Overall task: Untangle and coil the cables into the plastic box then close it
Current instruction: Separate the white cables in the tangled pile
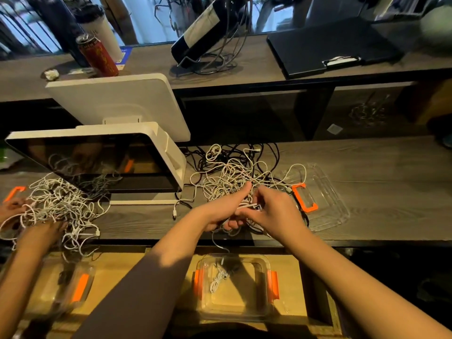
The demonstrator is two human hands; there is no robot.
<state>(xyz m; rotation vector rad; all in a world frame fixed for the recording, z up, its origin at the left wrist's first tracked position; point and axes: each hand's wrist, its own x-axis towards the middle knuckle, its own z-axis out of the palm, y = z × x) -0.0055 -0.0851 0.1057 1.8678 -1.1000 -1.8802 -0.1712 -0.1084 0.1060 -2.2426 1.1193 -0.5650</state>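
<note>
White cable (247, 206) pinched, both hands, tangle (230, 177) beyond

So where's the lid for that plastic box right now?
In the head view, the clear lid with orange clips lies on the dark counter at right, just past the right hand and beside the tangled cables.

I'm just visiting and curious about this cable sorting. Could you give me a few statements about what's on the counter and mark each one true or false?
1. Both hands, the left hand and the right hand, hold a white cable between them. True.
2. The plastic box below the counter is closed. False: it is open, its lid lying on the counter.
3. A coiled cable already lies in the box. True.
4. The cable pile holds only white cables. False: black ones are mixed in.
</note>
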